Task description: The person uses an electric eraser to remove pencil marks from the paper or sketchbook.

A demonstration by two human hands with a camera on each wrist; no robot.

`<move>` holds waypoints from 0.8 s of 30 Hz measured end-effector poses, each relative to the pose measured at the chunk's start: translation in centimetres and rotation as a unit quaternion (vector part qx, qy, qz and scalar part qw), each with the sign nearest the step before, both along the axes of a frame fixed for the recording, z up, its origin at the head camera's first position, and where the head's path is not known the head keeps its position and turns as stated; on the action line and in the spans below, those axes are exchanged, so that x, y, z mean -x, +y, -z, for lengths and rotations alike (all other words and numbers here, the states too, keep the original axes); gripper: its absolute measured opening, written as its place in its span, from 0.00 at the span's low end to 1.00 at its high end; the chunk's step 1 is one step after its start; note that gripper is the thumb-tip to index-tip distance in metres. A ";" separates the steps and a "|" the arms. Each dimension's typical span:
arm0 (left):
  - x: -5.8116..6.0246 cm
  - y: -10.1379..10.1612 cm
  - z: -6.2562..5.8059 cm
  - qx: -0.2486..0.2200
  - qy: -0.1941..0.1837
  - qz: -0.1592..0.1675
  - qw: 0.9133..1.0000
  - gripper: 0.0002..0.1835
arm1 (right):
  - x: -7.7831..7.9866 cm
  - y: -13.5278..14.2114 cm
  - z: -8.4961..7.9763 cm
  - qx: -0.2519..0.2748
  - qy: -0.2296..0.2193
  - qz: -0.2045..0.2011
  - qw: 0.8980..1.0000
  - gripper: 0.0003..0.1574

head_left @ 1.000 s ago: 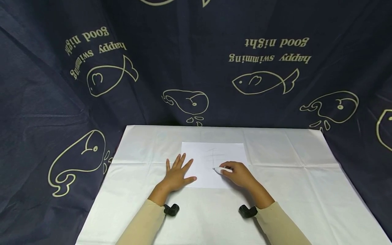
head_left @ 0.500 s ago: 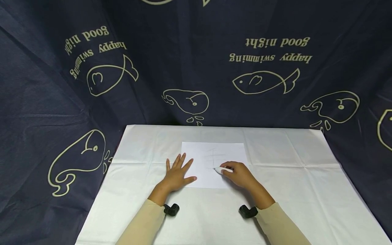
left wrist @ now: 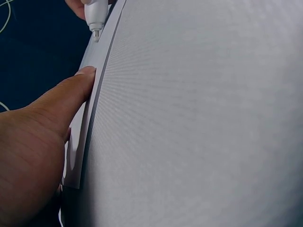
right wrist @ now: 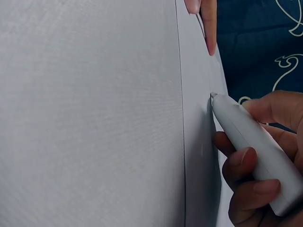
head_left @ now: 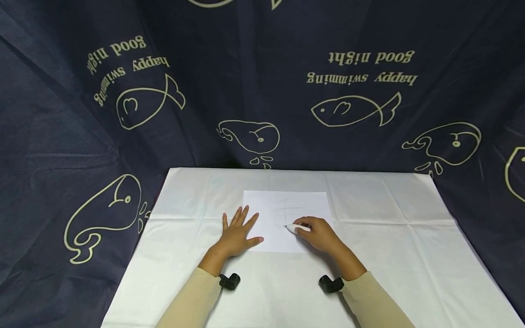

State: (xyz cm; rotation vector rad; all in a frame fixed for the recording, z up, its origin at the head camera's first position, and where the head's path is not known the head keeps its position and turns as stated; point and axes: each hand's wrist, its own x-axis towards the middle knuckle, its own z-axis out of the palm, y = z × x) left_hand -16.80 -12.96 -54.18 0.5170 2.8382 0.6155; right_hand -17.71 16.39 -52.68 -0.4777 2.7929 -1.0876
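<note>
A sheet of white paper (head_left: 262,199) lies on the white-covered table, bearing a few faint grey lines (head_left: 285,209). My left hand (head_left: 234,239) rests with spread fingers over the paper's left edge; in the left wrist view its thumb (left wrist: 71,94) lies along the sheet. My right hand (head_left: 321,234) grips a white, pen-like electric eraser (right wrist: 253,149), thumb on one side and curled fingers on the other. The eraser's narrow metal-collared tip (left wrist: 96,36) points left, at the paper just below the lines. Whether it touches the sheet, I cannot tell.
A white cloth (head_left: 389,255) with fold creases covers the table. Behind and to the left hangs a dark blue curtain (head_left: 246,82) printed with fish, whales and lettering. Black wrist cameras (head_left: 229,281) sit at both sleeve cuffs.
The right hand and the electric eraser have shifted very slightly left. The left hand and the paper stay in place.
</note>
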 end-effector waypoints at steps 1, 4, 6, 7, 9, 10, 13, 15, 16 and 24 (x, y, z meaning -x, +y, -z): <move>0.0 0.0 0.0 0.000 0.001 0.000 1.000 0.43 | 0.0 0.0 0.0 -0.001 0.000 -0.001 1.000 0.13; 0.0 0.1 0.1 0.001 0.001 0.001 1.000 0.43 | 0.0 0.0 0.0 0.001 -0.006 0.000 1.000 0.13; 0.0 0.1 0.1 0.005 -0.002 0.002 1.000 0.44 | -0.1 0.0 0.0 -0.001 -0.008 0.005 1.000 0.13; -0.1 0.1 0.1 0.005 -0.003 0.002 1.000 0.44 | -0.1 0.0 0.0 0.000 -0.009 0.009 1.000 0.13; -0.1 0.1 0.1 0.006 -0.002 0.003 1.000 0.44 | -0.2 -0.1 -0.1 0.001 -0.010 0.010 1.000 0.13; -0.1 0.1 0.1 0.008 -0.004 0.003 1.000 0.44 | -0.2 -0.1 -0.1 0.002 -0.010 0.008 1.000 0.13; -0.1 0.1 0.0 0.007 -0.006 0.002 1.000 0.44 | -0.2 -0.2 -0.2 0.005 -0.012 0.002 1.000 0.13; 0.0 0.1 0.0 0.006 -0.006 0.002 1.000 0.44 | -0.2 -0.2 -0.2 0.006 -0.011 0.001 1.000 0.14; 0.0 0.1 0.0 0.008 -0.007 0.001 1.000 0.44 | -0.2 -0.3 -0.2 0.005 -0.010 0.004 1.000 0.13; 0.1 0.0 0.3 0.003 0.002 0.001 1.000 0.44 | -0.2 -0.3 -0.3 0.005 -0.002 0.000 1.000 0.12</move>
